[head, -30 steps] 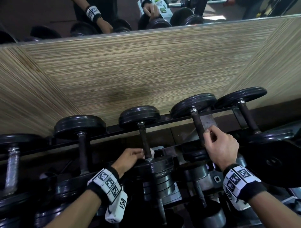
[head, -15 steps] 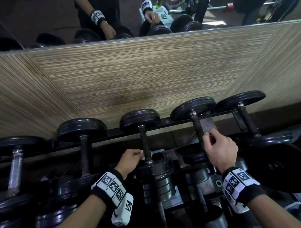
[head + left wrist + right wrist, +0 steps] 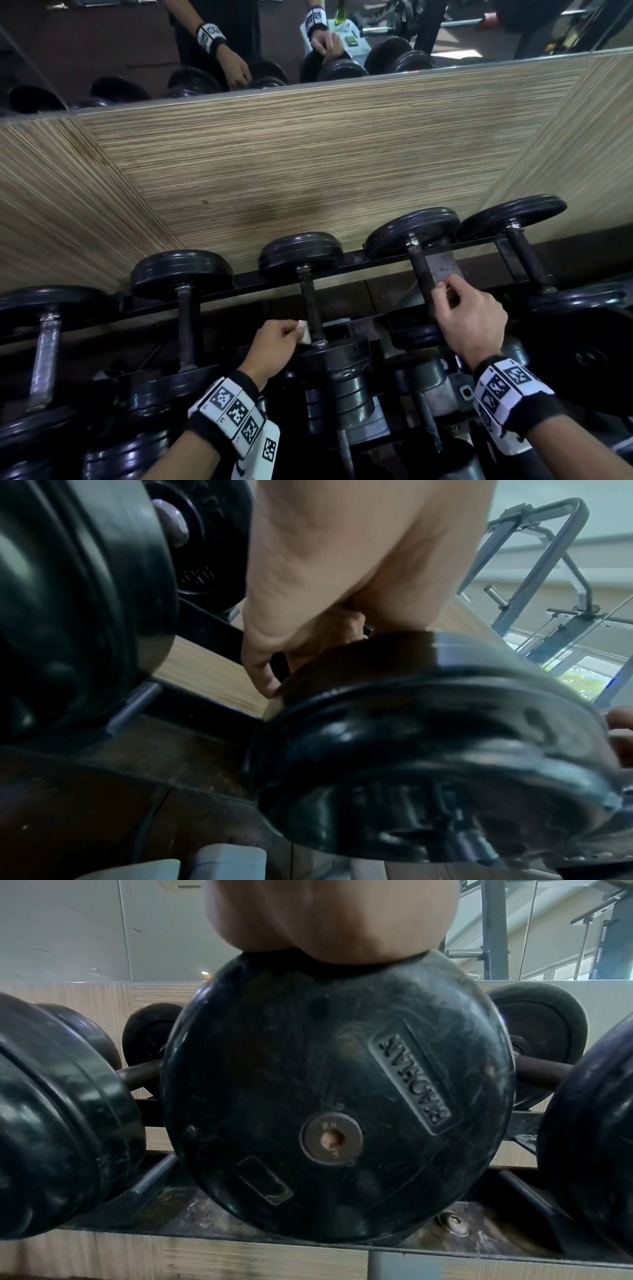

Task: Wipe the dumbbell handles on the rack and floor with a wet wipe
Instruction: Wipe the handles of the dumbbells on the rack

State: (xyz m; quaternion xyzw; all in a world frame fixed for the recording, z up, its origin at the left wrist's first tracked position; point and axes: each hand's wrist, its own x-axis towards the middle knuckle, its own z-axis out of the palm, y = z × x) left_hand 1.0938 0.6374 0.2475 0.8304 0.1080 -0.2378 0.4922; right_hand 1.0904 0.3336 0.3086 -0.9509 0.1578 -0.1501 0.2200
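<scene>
**Mid-rack, wipe on the centre handle; most of the row not visibly done**

Your left hand (image 3: 274,346) pinches a small white wet wipe (image 3: 304,333) against the near end of the centre dumbbell handle (image 3: 311,305), just above its front plate (image 3: 334,356). Left grip: closed on the wipe, fingers curled. In the left wrist view the plate hides the wipe.

Your right hand (image 3: 469,325) sits at the next handle to the right (image 3: 422,274), fingers curled beside it and thumb up. Whether that grip is around the bar or only resting against it, I cannot tell; it carries no wipe that I can see. Probably bracing.

Progress, as a judgement only:
- No handle shows wetness or a clean streak, so none can be confirmed as finished.
- The centre handle is in hand, with the wipe low on it; its upper length towards the wall looks still to cover.
- Handles on the top rack (image 3: 376,265) to the left and far right stand untouched by either hand.
- A lower tier of dumbbells (image 3: 424,421) is in shadow beneath.
- Floor dumbbells are not in view.
</scene>
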